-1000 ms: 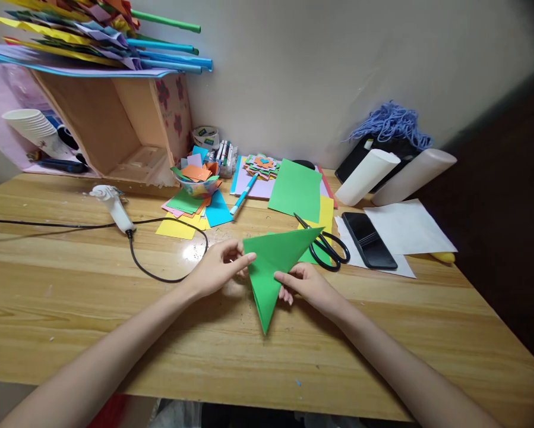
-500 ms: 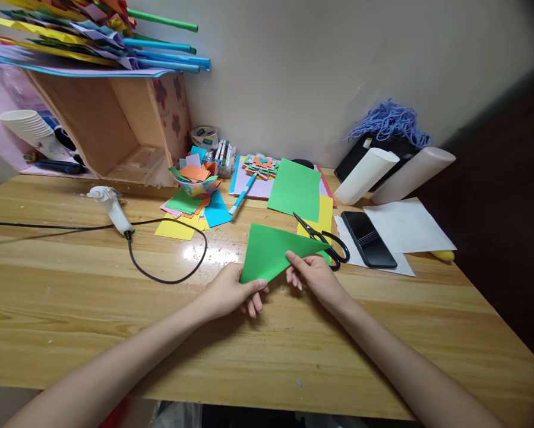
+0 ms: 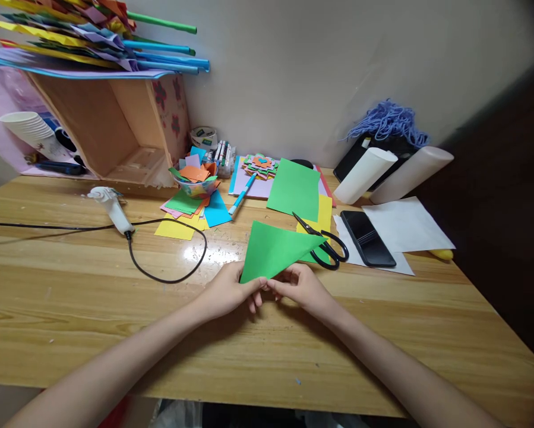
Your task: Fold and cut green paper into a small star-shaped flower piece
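Observation:
A green sheet of paper point(image 3: 275, 248), folded into a triangle, is held above the wooden table between both hands. My left hand point(image 3: 235, 288) pinches its lower left corner, thumb on top and fingers underneath. At the lower folded edge, my right hand point(image 3: 300, 285) has its thumb and fingers closed on the paper, close to the left thumb. The triangle's pointed right end reaches over black-handled scissors point(image 3: 324, 244), which lie open on yellow and green paper point(image 3: 324, 211).
A glue gun point(image 3: 110, 208) with a looping cord lies at the left. Behind are a bowl of paper scraps point(image 3: 198, 181), a blue paper stick point(image 3: 243, 195) and a flat green sheet point(image 3: 294, 189). A phone point(image 3: 368, 239) and white rolls point(image 3: 365, 175) are at the right.
My right hand has slid left and down along the paper's edge, towards the left thumb. The left hand keeps its hold, and the triangle has shifted slightly.

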Demonstrator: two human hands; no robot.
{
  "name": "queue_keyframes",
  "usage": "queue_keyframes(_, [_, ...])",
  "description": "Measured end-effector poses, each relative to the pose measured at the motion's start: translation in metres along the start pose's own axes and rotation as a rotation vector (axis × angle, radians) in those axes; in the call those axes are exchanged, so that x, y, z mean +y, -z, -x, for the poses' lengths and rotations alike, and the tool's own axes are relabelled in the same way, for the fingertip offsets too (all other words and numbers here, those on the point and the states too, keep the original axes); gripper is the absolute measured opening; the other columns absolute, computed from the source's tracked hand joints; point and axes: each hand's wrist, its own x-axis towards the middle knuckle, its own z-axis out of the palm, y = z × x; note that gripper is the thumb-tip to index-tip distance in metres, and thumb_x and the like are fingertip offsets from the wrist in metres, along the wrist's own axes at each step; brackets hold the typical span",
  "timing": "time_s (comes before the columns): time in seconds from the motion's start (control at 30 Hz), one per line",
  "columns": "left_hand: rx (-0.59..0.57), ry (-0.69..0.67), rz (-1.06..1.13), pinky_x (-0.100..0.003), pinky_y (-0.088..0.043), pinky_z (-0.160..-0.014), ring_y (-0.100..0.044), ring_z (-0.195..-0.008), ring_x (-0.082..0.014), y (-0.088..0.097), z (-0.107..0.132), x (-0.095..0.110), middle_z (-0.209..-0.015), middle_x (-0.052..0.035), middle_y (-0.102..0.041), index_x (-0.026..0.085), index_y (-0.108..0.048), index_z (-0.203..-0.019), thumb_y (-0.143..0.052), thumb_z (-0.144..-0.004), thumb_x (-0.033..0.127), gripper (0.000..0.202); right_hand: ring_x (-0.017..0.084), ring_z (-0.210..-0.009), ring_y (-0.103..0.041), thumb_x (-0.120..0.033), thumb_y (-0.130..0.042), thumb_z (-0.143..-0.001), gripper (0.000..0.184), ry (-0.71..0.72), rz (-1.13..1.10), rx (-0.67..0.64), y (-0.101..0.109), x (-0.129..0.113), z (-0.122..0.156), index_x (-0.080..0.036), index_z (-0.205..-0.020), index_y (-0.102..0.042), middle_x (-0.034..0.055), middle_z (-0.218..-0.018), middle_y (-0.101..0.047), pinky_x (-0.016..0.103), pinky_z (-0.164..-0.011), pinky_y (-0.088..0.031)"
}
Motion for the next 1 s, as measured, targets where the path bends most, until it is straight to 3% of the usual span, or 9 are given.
queue_keyframes(0.17, [-0.007, -0.051, -0.020, -0.019, -0.041, -0.044, -0.051, -0.042, -0.0080, 0.001, 0.001, 0.000, -0.055, 0.0001, -0.059, 0.013, -0.054, -0.077, -0.053, -0.080, 0.039, 0.026, 0.011, -0.053, -0.054, -0.038, -0.066, -0.067, 0.026, -0.020, 0.057, 0.053, 0.008, -0.005, 0.001, -0.012, -0.072, -0.063, 0.0045, -0.066, -0.064, 0.024, -0.050, -0.045])
queue_keyframes(0.37, [0.008, -0.008, -0.023, -0.020, -0.044, -0.046, -0.055, -0.045, -0.0104, 0.009, -0.002, -0.002, -0.054, 0.0001, -0.060, 0.014, -0.052, -0.076, -0.053, -0.079, 0.039, 0.025, 0.011, -0.051, -0.054, -0.038, -0.068, -0.065, 0.027, -0.018, 0.186, 0.194, 0.045, -0.014, -0.006, -0.012, -0.068, -0.064, 0.0067, -0.066, -0.066, 0.024, -0.051, -0.045])
queue_keyframes(0.6, [0.035, -0.001, -0.039, -0.022, -0.045, -0.048, -0.055, -0.045, -0.0108, 0.014, -0.004, 0.001, -0.054, 0.0000, -0.060, 0.015, -0.050, -0.075, -0.054, -0.078, 0.038, 0.024, 0.009, -0.049, -0.050, -0.036, -0.070, -0.064, 0.023, 0.154, 0.277, 0.455, 0.094, -0.025, -0.008, -0.015, -0.065, -0.060, 0.0031, -0.062, -0.064, 0.022, -0.049, -0.042])
queue_keyframes(0.73, [0.038, 0.008, -0.082, -0.024, -0.047, -0.050, -0.057, -0.047, -0.0122, 0.018, -0.005, -0.001, -0.055, -0.0003, -0.060, 0.015, -0.050, -0.073, -0.053, -0.078, 0.038, 0.024, 0.013, -0.061, -0.056, -0.038, -0.066, -0.069, 0.021, 0.258, 0.303, 0.639, 0.105, -0.029, -0.007, -0.017, -0.071, -0.061, 0.0037, -0.069, -0.064, 0.024, -0.056, -0.045])
queue_keyframes(0.8, [0.025, -0.009, -0.150, -0.025, -0.048, -0.052, -0.058, -0.049, -0.0125, 0.021, -0.005, -0.002, -0.054, -0.0003, -0.060, 0.015, -0.051, -0.070, -0.052, -0.079, 0.037, 0.024, 0.016, -0.073, -0.059, -0.040, -0.061, -0.074, 0.022, 0.279, 0.318, 0.589, 0.102, -0.029, -0.007, -0.018, -0.078, -0.062, 0.0051, -0.079, -0.066, 0.024, -0.060, -0.047])
queue_keyframes(0.87, [0.006, -0.041, -0.214, -0.024, -0.047, -0.054, -0.058, -0.051, -0.0122, 0.023, -0.004, -0.002, -0.054, 0.0000, -0.059, 0.015, -0.051, -0.066, -0.052, -0.079, 0.036, 0.025, 0.018, -0.084, -0.059, -0.041, -0.060, -0.075, 0.025, 0.252, 0.368, 0.431, 0.092, -0.027, -0.007, -0.019, -0.088, -0.063, 0.0058, -0.091, -0.066, 0.025, -0.064, -0.047])
queue_keyframes(0.93, [-0.006, -0.065, -0.221, -0.023, -0.047, -0.053, -0.057, -0.051, -0.0116, 0.026, -0.004, -0.002, -0.055, 0.0008, -0.059, 0.015, -0.051, -0.066, -0.053, -0.079, 0.036, 0.024, 0.018, -0.081, -0.060, -0.040, -0.064, -0.072, 0.028, 0.173, 0.429, 0.251, 0.080, -0.025, -0.005, -0.019, -0.091, -0.063, 0.0053, -0.091, -0.066, 0.026, -0.064, -0.047])
queue_keyframes(1.0, [0.010, -0.079, -0.183, -0.023, -0.046, -0.052, -0.057, -0.052, -0.0112, 0.028, -0.005, -0.001, -0.055, 0.0015, -0.058, 0.015, -0.052, -0.068, -0.054, -0.078, 0.036, 0.023, 0.015, -0.068, -0.060, -0.040, -0.064, -0.072, 0.025, 0.087, 0.475, 0.113, 0.069, -0.024, -0.002, -0.017, -0.081, -0.064, 0.0045, -0.079, -0.067, 0.025, -0.059, -0.045])
